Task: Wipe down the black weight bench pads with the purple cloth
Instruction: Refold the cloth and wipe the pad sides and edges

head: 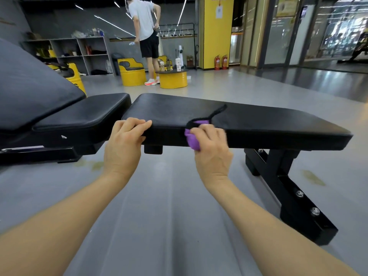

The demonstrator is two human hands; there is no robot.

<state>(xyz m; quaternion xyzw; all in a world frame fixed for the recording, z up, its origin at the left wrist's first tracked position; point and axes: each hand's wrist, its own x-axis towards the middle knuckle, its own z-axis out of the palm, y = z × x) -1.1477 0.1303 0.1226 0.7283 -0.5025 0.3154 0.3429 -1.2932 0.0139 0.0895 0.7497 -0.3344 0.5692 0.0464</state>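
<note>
Right hand (212,145) fingers clamp the purple cloth (192,139) against the bench pad (258,120) edge — left hand (124,140) (fingers curled) grips it.

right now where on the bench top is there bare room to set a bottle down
The long pad is bare from the right hand out to its far right end, and along its back edge. The small seat pad left of the gap is bare too. It is crowded only at the near edge, where the left hand grips and the purple cloth wipes.

No writing here can be read. The yellow pillar (217,32) carries a white notice (219,10) under a line of red characters (both too blurred to make out). The poster (286,6) on the glass wall is equally illegible.
</note>
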